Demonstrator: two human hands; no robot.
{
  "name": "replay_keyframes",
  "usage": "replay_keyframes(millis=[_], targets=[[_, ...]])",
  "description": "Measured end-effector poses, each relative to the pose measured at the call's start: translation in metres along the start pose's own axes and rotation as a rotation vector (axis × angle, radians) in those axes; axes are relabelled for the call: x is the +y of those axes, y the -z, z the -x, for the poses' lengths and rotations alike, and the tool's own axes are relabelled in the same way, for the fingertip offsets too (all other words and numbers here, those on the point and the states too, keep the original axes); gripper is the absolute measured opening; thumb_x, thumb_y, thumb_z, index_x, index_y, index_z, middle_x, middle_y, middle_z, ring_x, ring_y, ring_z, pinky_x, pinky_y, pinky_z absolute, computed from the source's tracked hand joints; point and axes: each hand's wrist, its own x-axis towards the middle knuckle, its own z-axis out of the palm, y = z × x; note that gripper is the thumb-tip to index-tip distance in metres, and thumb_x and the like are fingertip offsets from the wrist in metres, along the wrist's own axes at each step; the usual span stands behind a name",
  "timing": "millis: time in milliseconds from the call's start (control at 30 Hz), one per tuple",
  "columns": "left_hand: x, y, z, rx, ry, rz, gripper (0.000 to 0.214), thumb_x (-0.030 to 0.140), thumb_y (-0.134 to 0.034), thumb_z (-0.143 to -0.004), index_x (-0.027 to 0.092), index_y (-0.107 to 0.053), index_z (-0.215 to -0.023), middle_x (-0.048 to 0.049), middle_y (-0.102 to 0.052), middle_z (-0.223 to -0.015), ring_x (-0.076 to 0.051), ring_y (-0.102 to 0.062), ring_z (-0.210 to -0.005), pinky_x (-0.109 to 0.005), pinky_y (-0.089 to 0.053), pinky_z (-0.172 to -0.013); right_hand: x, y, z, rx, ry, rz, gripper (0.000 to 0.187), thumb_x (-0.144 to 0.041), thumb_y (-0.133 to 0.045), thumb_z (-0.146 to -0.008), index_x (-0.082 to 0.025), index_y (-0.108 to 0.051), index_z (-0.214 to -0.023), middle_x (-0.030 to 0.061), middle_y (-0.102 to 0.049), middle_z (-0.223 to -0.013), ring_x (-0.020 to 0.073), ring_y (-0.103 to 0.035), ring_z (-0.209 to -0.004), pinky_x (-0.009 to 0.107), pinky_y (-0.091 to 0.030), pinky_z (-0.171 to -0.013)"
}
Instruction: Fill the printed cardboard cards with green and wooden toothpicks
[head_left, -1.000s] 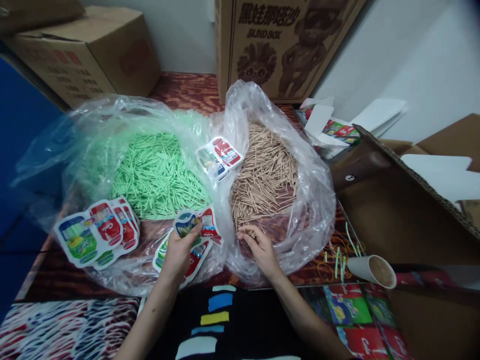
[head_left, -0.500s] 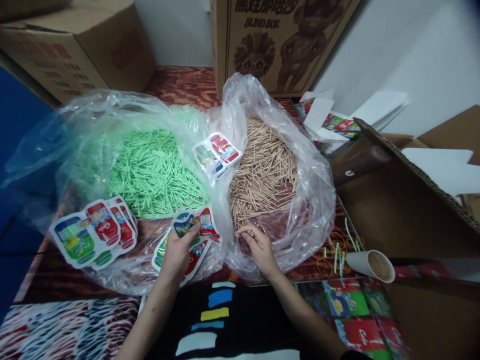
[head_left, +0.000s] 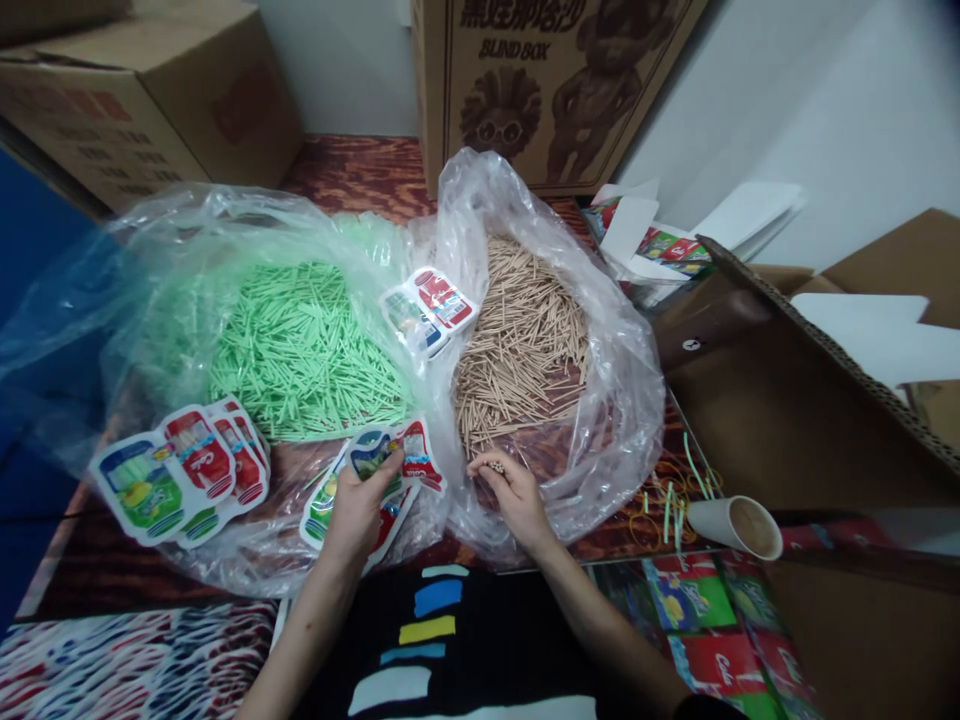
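My left hand (head_left: 361, 500) is closed on a small printed pouch (head_left: 418, 455) with a green half and a red "Cola" half, thumb on top. Under it lie more such pouches (head_left: 319, 510). My right hand (head_left: 514, 492) is closed with a few thin brown sticks (head_left: 496, 466) between its fingers, their ends showing. Just beyond it, an open clear plastic bag (head_left: 626, 400) holds a heap of brown sticks (head_left: 521, 350). To the left, another clear bag (head_left: 172, 300) holds light green sticks (head_left: 307, 350).
Filled pouches (head_left: 146, 485) are stacked at the left, and another pouch (head_left: 431, 308) lies between the bags. A paper cup (head_left: 739, 525) lies on its side near rubber bands (head_left: 652, 520). Cardboard boxes (head_left: 551, 100) stand behind; an open carton (head_left: 735, 420) is at the right.
The view has shifted slightly, so the scene sits a little further left. Both hands keep nearly the same places and grips.
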Motion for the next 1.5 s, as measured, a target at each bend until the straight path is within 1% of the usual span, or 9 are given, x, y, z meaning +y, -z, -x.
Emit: replay_keyframes(millis=[167, 500, 833, 900, 1033, 1133, 1300, 1400, 1500], targets=[[-0.001, 0.002, 0.002, 0.005, -0.007, -0.021, 0.027, 0.028, -0.082, -0.058, 0.015, -0.070, -0.079, 0.0003, -0.072, -0.076, -0.015, -0.065, -0.072, -0.026, -0.052, -0.073, -0.002, 0.000, -0.001, -0.005, -0.001, 0.006, 0.016, -0.025, -0.049, -0.090, -0.020, -0.064, -0.087, 0.0022, -0.066, -0.082, 0.0168, -0.062, -0.082, 0.028, -0.045, -0.079], [-0.014, 0.008, 0.003, -0.082, -0.065, -0.152, 0.023, 0.031, -0.078, -0.066, 0.017, -0.071, -0.083, -0.0008, -0.073, -0.081, -0.017, -0.064, -0.076, -0.026, -0.050, -0.075, -0.002, 0.000, -0.001, -0.002, -0.021, 0.004, 0.016, -0.027, -0.049, -0.090, -0.021, -0.064, -0.085, 0.0022, -0.066, -0.082, 0.0175, -0.062, -0.081, 0.028, -0.046, -0.078], [-0.021, 0.013, 0.004, -0.143, -0.009, -0.128, 0.024, 0.032, -0.076, -0.069, 0.015, -0.071, -0.084, -0.0013, -0.071, -0.078, -0.017, -0.064, -0.072, -0.028, -0.049, -0.073, -0.002, -0.001, 0.000, -0.002, -0.042, -0.006, 0.016, -0.027, -0.050, -0.089, -0.020, -0.064, -0.085, 0.0023, -0.067, -0.081, 0.0172, -0.062, -0.082, 0.029, -0.046, -0.079], [-0.020, 0.013, 0.004, -0.132, 0.004, -0.123, 0.025, 0.033, -0.077, -0.068, 0.015, -0.071, -0.084, -0.0019, -0.072, -0.079, -0.017, -0.064, -0.072, -0.028, -0.049, -0.074, -0.002, 0.000, -0.002, 0.015, -0.068, -0.038, 0.015, -0.029, -0.050, -0.089, -0.020, -0.062, -0.087, 0.0016, -0.065, -0.078, 0.0163, -0.062, -0.077, 0.028, -0.046, -0.075], [-0.018, 0.014, 0.004, -0.122, 0.018, -0.145, 0.025, 0.034, -0.077, -0.067, 0.015, -0.071, -0.083, -0.0019, -0.073, -0.082, -0.017, -0.065, -0.074, -0.028, -0.049, -0.075, 0.000, 0.016, -0.018, 0.148, -0.137, -0.086, 0.016, -0.035, -0.049, -0.088, -0.020, -0.057, -0.087, -0.0022, -0.056, -0.067, 0.0118, -0.053, -0.056, 0.023, -0.042, -0.055], [-0.020, 0.017, 0.005, -0.127, -0.004, -0.150, 0.023, 0.033, -0.076, -0.068, 0.015, -0.071, -0.082, -0.0007, -0.073, -0.080, -0.016, -0.064, -0.073, -0.026, -0.049, -0.074, 0.000, 0.036, -0.038, 0.203, -0.146, -0.017, 0.017, -0.035, -0.050, -0.086, -0.020, -0.054, -0.083, -0.0040, -0.052, -0.063, 0.0103, -0.045, -0.049, 0.022, -0.037, -0.050], [-0.024, 0.016, 0.006, -0.134, 0.029, -0.126, 0.027, 0.034, -0.077, -0.068, 0.015, -0.072, -0.086, -0.0020, -0.073, -0.080, -0.018, -0.066, -0.074, -0.029, -0.050, -0.075, -0.010, 0.060, -0.070, 0.192, -0.091, 0.223, 0.016, -0.032, -0.047, -0.087, -0.021, -0.051, -0.076, -0.0047, -0.050, -0.061, 0.0119, -0.045, -0.052, 0.023, -0.035, -0.052], [-0.019, 0.012, 0.009, -0.133, 0.047, -0.109, 0.029, 0.035, -0.078, -0.067, 0.014, -0.073, -0.086, -0.0036, -0.074, -0.082, -0.019, -0.067, -0.075, -0.030, -0.050, -0.076, -0.015, 0.052, -0.078, 0.062, -0.046, 0.371, 0.016, -0.027, -0.045, -0.087, -0.022, -0.049, -0.073, -0.0040, -0.051, -0.060, 0.0140, -0.048, -0.056, 0.025, -0.036, -0.057], [-0.013, 0.008, 0.012, -0.141, 0.067, -0.103, 0.028, 0.036, -0.078, -0.065, 0.015, -0.073, -0.082, -0.0040, -0.074, -0.081, -0.019, -0.067, -0.073, -0.029, -0.051, -0.074, -0.014, 0.029, -0.075, -0.026, -0.015, 0.601, 0.015, -0.019, -0.047, -0.086, -0.022, -0.049, -0.071, -0.0007, -0.056, -0.065, 0.0165, -0.052, -0.061, 0.027, -0.036, -0.061]])
